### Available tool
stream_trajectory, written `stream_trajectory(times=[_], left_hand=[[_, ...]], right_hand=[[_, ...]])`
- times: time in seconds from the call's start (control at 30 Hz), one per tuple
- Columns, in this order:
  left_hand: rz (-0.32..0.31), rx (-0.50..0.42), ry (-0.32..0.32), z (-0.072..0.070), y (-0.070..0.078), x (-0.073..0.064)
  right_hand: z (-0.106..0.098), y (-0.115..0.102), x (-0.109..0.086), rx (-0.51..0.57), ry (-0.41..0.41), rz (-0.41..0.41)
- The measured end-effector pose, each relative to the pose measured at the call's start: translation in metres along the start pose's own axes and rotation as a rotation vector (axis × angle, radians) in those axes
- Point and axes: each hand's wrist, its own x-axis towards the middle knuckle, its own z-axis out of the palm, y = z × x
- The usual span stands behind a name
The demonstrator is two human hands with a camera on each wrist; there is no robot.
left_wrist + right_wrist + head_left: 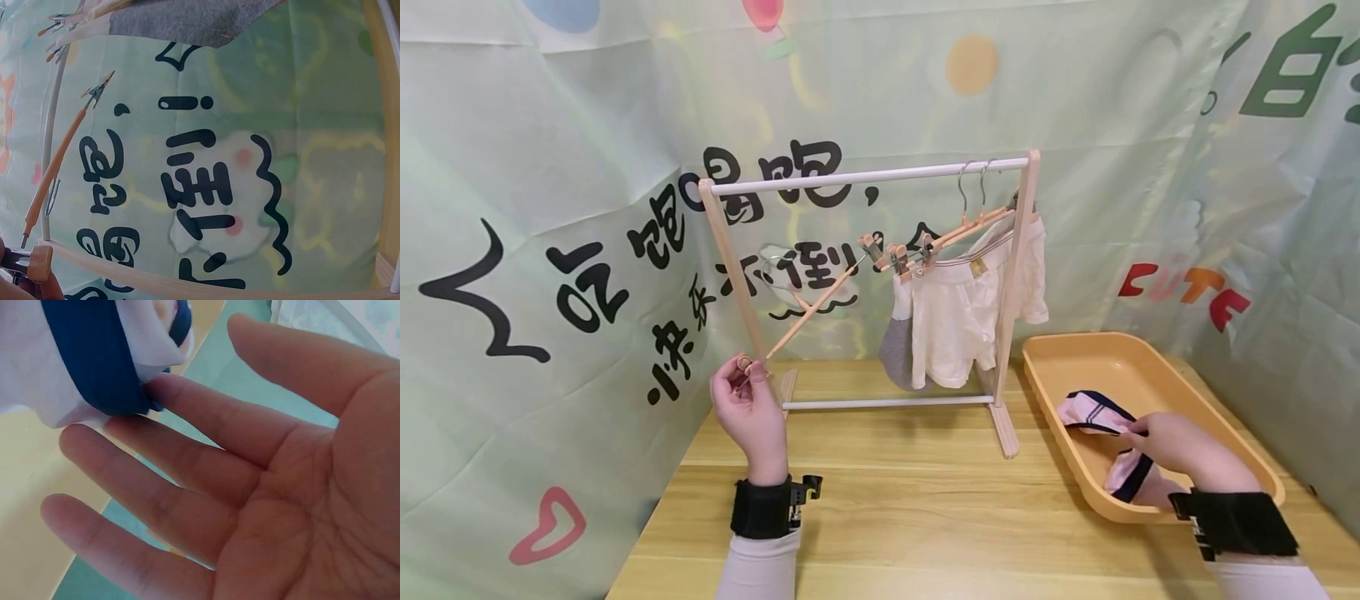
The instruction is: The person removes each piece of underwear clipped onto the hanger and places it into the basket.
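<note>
Fingers and thumb of the left hand (751, 408) pinched a small clip (41, 264) near the left post of the rack (865, 176). The clip sat at the low end of a thin hanger (808, 312). The hanger slanted up from the hand toward the middle of the rack. Its metal hook (775, 271) was lower than the rack's top bar, and a second clip (97, 90) sat at its high end.

The right hand (1180, 446) was to the right of the rack, over a yellow tub (1105, 358). Its fingers were straight and spread, and its thumb stuck out away from them. Fingertips touched the pink underwear (1093, 414), which had dark blue edges. The underwear was bunched up inside the tub, to the right of the rack.

White shorts (951, 333) hung at the right side of the rack, with a grey and white cloth (895, 354) on their left. Another white piece (1033, 279) hung by the rack's right post, but its full shape was hidden. Two metal hooks (982, 187) were over the top bar near that post.

The rack stood on a wooden table (880, 517). Behind the rack was a pale green curtain (887, 100) with big black writing.
</note>
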Motion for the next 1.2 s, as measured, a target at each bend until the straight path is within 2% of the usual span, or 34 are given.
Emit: stream_trajectory(times=[0.3, 0.63, 0.93, 1.1, 1.2], left_hand=[[-0.008, 0.003, -0.002, 0.001, 0.0, 0.0], [-0.011, -0.001, -0.006, 0.001, 0.002, -0.002], [-0.007, 0.004, -0.01, 0.0, -0.001, -0.003], [-0.006, 0.009, -0.005, 0.0, 0.0, -0.002], [-0.004, 0.009, -0.003, 0.0, 0.0, -0.002]], right_hand=[[-0.002, -0.007, -0.007, -0.023, 0.023, -0.029], [-0.001, -0.026, -0.013, -0.027, 0.157, -0.07], [-0.005, -0.06, -0.011, -0.001, 0.381, -0.12], [-0.003, -0.079, -0.012, -0.041, 0.569, -0.209], [-0.001, -0.091, -0.013, -0.04, 0.613, -0.245]])
